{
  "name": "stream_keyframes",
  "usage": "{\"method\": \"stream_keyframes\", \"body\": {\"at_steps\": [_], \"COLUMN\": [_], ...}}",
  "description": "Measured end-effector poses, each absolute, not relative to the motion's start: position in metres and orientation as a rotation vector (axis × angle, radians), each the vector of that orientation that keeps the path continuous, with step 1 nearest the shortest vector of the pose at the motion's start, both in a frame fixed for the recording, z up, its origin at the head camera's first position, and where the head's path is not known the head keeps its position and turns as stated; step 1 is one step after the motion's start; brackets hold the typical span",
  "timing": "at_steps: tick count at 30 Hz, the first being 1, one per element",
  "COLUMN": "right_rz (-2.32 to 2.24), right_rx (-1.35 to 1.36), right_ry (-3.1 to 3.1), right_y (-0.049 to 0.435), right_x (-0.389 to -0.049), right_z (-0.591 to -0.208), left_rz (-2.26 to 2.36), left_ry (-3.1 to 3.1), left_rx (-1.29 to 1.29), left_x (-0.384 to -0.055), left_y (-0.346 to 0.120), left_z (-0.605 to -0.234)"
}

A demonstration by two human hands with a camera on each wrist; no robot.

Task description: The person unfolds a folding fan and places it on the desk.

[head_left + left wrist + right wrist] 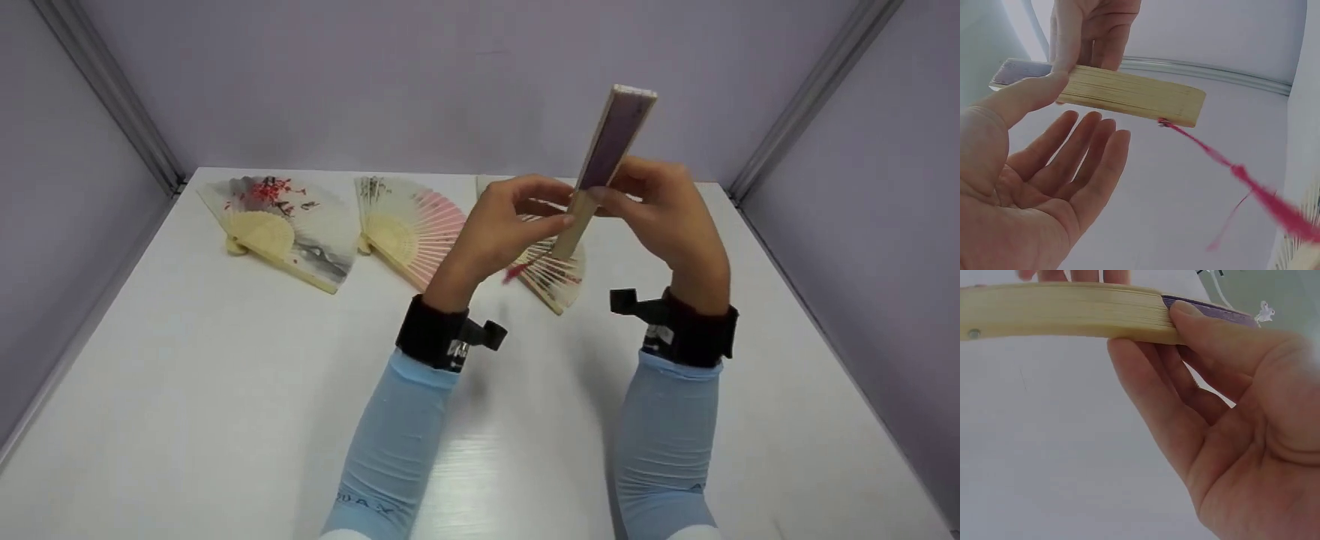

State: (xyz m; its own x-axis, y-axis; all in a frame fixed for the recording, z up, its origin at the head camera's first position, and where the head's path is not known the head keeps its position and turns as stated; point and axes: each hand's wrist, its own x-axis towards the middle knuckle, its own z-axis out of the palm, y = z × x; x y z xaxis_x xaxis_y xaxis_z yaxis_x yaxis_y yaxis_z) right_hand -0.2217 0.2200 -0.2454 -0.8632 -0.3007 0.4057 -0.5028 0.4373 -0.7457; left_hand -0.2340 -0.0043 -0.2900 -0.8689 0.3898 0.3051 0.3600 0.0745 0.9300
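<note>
A folded hand fan [604,165] with pale bamboo ribs and purple cloth is held up tilted above the table. My right hand [664,210] pinches it between thumb and fingers near where ribs meet cloth. The left hand [506,225] is at its other side; in the left wrist view its thumb [1044,90] touches the fan, while the other fingers spread loosely beneath, apart from it. From the rivet end of the ribs hangs a red tassel [1275,208]. The right wrist view shows the ribs [1072,312] stacked together and the right thumb [1196,318] against the purple cloth.
Three spread fans lie along the back of the white table [225,390]: one with red blossoms [315,214] at left, a pink one [431,225] in the middle, and another [562,281] partly hidden behind the hands. Pale walls [337,82] enclose the back and sides.
</note>
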Motion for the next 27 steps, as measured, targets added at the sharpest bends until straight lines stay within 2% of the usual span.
{"method": "stream_keyframes", "body": {"at_steps": [15, 27], "right_rz": [1.744, 1.857], "right_rx": [0.671, 0.489], "right_ry": [-2.616, -2.519], "right_y": [0.147, 0.139], "right_x": [-0.277, -0.289], "right_z": [-0.296, -0.314], "left_rz": [2.086, 2.179], "left_ry": [2.435, 2.354], "left_rx": [0.467, 0.357], "left_x": [-0.262, -0.271], "left_y": [-0.065, -0.056], "left_z": [-0.317, -0.332]}}
